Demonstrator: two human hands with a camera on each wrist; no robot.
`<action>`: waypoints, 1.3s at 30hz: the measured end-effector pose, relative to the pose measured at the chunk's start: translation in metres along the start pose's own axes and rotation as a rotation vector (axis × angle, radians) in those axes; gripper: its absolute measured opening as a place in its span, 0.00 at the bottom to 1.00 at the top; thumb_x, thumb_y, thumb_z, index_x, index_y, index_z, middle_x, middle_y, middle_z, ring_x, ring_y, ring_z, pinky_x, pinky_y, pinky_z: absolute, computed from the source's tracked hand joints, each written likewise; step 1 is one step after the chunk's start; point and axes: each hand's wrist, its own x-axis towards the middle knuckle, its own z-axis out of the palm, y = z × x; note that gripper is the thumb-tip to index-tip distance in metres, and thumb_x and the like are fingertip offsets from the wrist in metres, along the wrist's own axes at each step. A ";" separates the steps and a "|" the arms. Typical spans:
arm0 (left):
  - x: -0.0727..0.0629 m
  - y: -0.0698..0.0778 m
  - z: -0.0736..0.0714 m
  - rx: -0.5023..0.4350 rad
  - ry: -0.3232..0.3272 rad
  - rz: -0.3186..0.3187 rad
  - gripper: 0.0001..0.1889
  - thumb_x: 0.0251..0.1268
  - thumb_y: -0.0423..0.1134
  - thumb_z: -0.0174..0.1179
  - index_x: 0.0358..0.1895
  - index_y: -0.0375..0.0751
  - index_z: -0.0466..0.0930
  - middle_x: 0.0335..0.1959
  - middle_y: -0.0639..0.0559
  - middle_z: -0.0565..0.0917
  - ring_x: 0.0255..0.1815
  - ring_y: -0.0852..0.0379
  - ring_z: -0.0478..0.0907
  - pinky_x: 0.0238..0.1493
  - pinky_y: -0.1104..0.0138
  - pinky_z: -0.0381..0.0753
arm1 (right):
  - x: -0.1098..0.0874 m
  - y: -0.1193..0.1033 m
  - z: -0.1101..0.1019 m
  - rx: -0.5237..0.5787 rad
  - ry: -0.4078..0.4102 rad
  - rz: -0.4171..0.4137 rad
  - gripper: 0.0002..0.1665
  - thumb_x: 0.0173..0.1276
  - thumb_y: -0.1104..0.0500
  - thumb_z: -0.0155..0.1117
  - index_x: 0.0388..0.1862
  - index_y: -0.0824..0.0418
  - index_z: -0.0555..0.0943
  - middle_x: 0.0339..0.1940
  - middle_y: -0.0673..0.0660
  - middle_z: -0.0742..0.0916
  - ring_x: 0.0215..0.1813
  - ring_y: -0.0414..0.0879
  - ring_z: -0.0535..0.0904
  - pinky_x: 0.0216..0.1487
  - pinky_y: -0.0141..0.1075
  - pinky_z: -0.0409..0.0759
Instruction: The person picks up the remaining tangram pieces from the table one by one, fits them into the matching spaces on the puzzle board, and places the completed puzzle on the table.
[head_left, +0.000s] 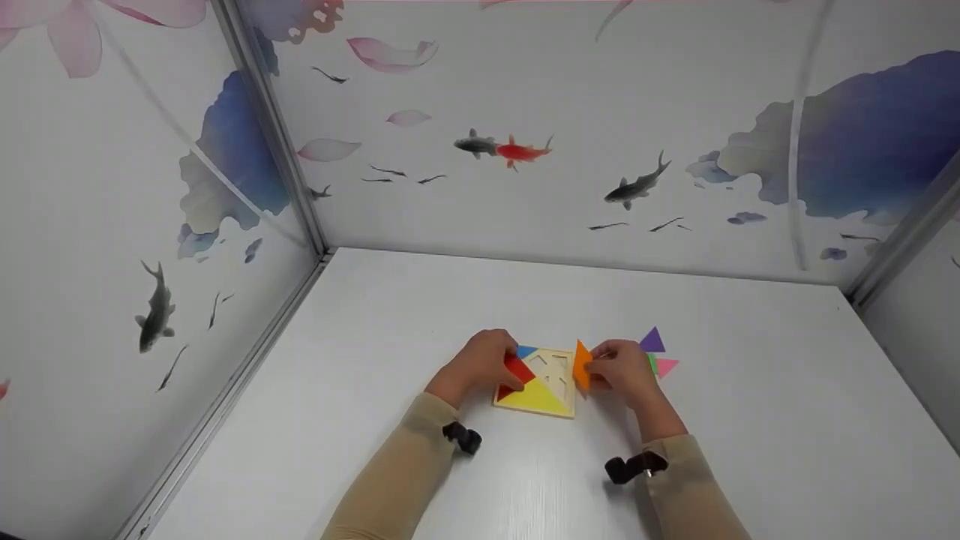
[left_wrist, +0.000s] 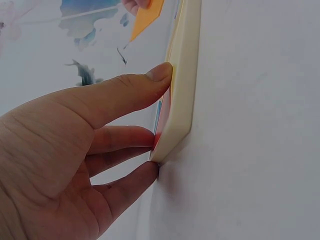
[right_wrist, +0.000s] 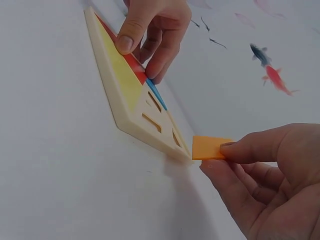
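Observation:
A square wooden tangram board (head_left: 534,412) lies on the table with red, yellow and blue pieces in it. My left hand (head_left: 484,364) holds its left side, the thumb on the face by the red piece (right_wrist: 132,65) and the yellow piece (head_left: 536,397). The other fingertips are by the red and blue pieces (right_wrist: 156,93) and the board's edge. My right hand (head_left: 624,371) pinches an orange tangram piece (head_left: 581,365) between thumb and fingers. It is raised on edge beside the board's right side, near the bare recesses (right_wrist: 151,122).
Right of the board, a purple triangle (head_left: 654,341), a pink triangle (head_left: 667,366) and a partly hidden green piece (head_left: 652,364) lie on the white table (head_left: 420,300). White walls with painted fish (head_left: 523,152) enclose the table at the back and sides.

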 end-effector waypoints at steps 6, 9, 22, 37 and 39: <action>-0.002 0.002 0.000 -0.013 -0.001 -0.014 0.30 0.54 0.49 0.82 0.60 0.43 0.87 0.54 0.55 0.83 0.54 0.55 0.75 0.63 0.61 0.81 | -0.002 -0.002 0.004 -0.009 -0.020 0.018 0.10 0.73 0.63 0.70 0.50 0.65 0.83 0.47 0.62 0.86 0.39 0.50 0.84 0.41 0.33 0.89; -0.002 0.002 0.000 -0.015 -0.001 -0.019 0.30 0.55 0.50 0.82 0.60 0.44 0.87 0.54 0.55 0.83 0.54 0.55 0.75 0.64 0.61 0.81 | -0.002 -0.001 0.006 -0.002 -0.032 0.011 0.10 0.73 0.63 0.70 0.50 0.65 0.83 0.49 0.63 0.86 0.40 0.50 0.84 0.42 0.34 0.89; 0.000 0.003 0.000 -0.009 -0.006 -0.039 0.30 0.56 0.50 0.82 0.62 0.45 0.86 0.55 0.56 0.83 0.55 0.55 0.74 0.64 0.62 0.82 | -0.001 0.000 0.013 0.009 -0.061 -0.028 0.08 0.72 0.63 0.69 0.47 0.65 0.84 0.48 0.62 0.87 0.39 0.49 0.85 0.42 0.35 0.89; -0.002 0.004 -0.001 -0.026 -0.019 -0.061 0.29 0.57 0.50 0.82 0.60 0.45 0.86 0.55 0.56 0.82 0.56 0.55 0.74 0.65 0.62 0.81 | -0.003 -0.002 0.021 -0.016 -0.080 0.006 0.08 0.71 0.63 0.70 0.46 0.63 0.83 0.48 0.62 0.86 0.37 0.50 0.84 0.41 0.34 0.89; -0.003 0.005 -0.001 -0.025 -0.022 -0.064 0.30 0.57 0.50 0.82 0.62 0.44 0.85 0.55 0.55 0.82 0.56 0.55 0.74 0.65 0.62 0.81 | -0.003 -0.002 0.022 -0.014 -0.083 0.007 0.08 0.70 0.64 0.70 0.46 0.63 0.83 0.47 0.61 0.86 0.37 0.50 0.83 0.42 0.34 0.89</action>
